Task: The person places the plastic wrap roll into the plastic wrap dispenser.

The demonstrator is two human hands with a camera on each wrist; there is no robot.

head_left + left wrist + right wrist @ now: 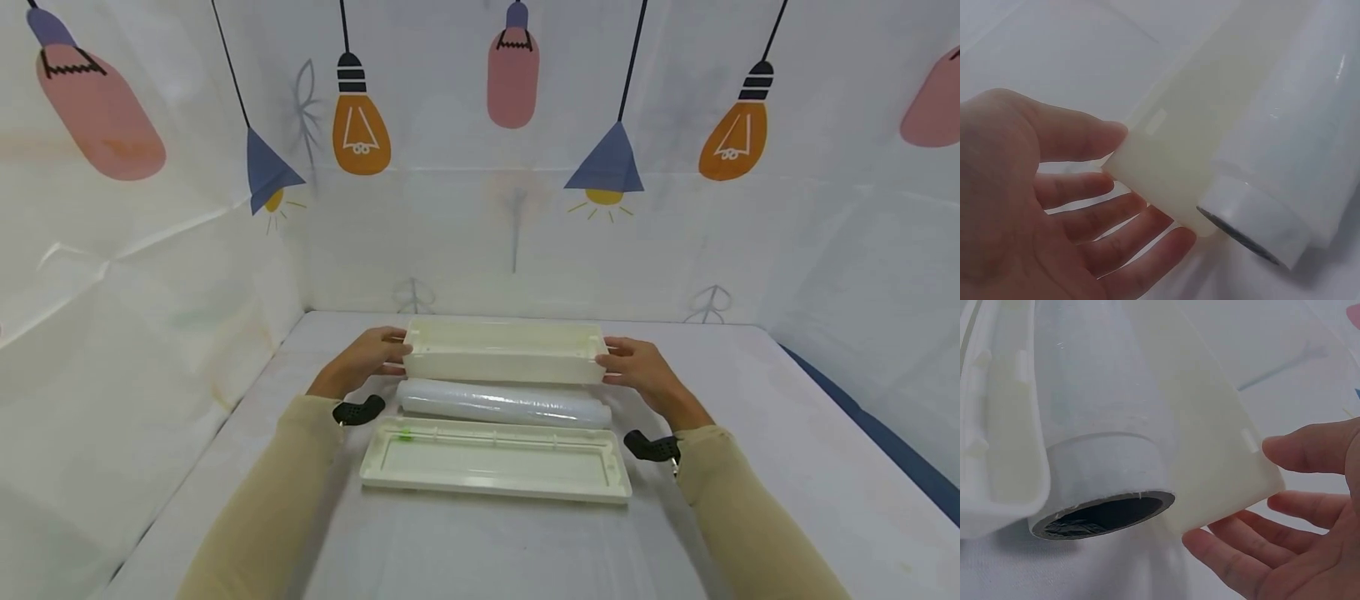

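A cream, open-topped long box (506,367) lies between my two hands at the back of the group. My left hand (367,358) touches its left end with thumb and fingertips, fingers spread. At the opposite end, my right hand (637,367) touches the box in the same way. Just in front of the box lies a roll of clear plastic wrap (502,404); its hollow core shows in the right wrist view. Nearest me is a flat cream lid (495,458), ridged side up, with a green mark near its upper left. Whether the box rests on the table is hard to tell.
A white-covered table (487,550) carries everything. White sheets (450,242) printed with lamps and bulbs hang behind and at both sides. A black strap device (360,411) sits on my left wrist, another (651,447) on my right.
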